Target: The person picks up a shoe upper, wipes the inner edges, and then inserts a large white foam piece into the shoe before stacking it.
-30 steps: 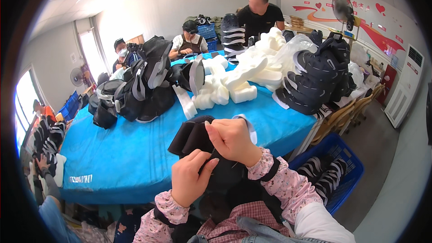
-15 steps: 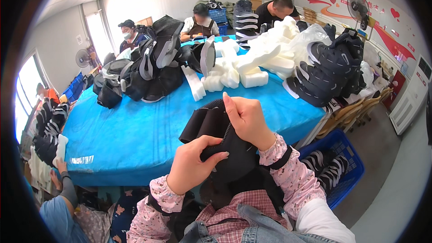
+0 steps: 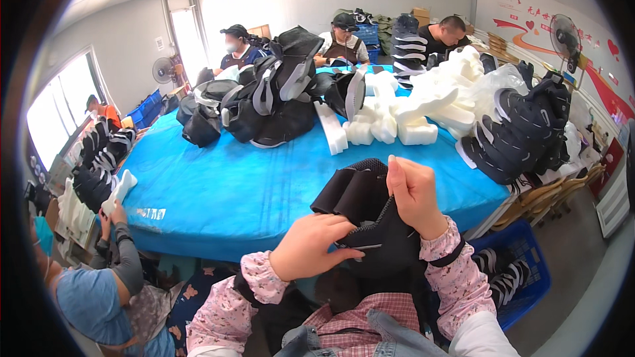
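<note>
A black fabric shoe upper [image 3: 354, 195] is held up in front of my body, past the near edge of the blue-covered table. Two padded folds and a textured, mesh-like rim show on it. My right hand [image 3: 418, 198] pinches the far right rim, its thumb pointing up. On the near left side, my left hand [image 3: 314, 248] is closed on the edge, with fingers above and thumb below. By the left thumb tip shows a thin pale sliver, too small to make out.
On the blue-covered table [image 3: 218, 192] lie piled black shoe uppers [image 3: 281, 116], white foam shapes [image 3: 417, 132] and stacked dark uppers [image 3: 522, 135]. A blue crate [image 3: 532, 271] of striped uppers stands at right. A co-worker [image 3: 99, 304] at left holds a white form; other people sit across.
The view has swung left, shifting the scene rightward. My left fingers have straightened along the upper's edge. The co-worker at left has raised a white form off the table.
</note>
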### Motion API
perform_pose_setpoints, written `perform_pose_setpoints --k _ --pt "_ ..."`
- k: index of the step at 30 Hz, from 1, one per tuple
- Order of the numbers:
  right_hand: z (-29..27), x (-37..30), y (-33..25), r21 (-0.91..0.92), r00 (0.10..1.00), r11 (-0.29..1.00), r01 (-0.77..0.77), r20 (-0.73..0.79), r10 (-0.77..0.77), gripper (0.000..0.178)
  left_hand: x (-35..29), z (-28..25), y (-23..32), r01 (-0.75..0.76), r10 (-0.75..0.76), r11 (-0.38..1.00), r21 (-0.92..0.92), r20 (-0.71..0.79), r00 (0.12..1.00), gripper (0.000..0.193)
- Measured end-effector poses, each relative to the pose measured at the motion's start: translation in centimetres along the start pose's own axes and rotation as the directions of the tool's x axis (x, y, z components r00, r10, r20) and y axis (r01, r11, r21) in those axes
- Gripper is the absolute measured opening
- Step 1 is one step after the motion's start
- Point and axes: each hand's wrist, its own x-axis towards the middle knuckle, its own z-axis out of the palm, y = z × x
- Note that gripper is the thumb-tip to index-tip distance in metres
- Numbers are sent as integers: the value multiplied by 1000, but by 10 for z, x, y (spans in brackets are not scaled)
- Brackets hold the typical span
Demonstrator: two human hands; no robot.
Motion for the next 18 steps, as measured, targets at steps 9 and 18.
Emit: perform_pose_setpoints --k 9,18 --pt "8 -52 -15 181 979 977 -113 -146 140 24 -7 -5 -14 171 -315 932 -319 -483 817 20" --pt "36 -71 -38 297 935 915 -271 306 178 62 -11 10 4 -26 -596 560 -828 -424 682 30"
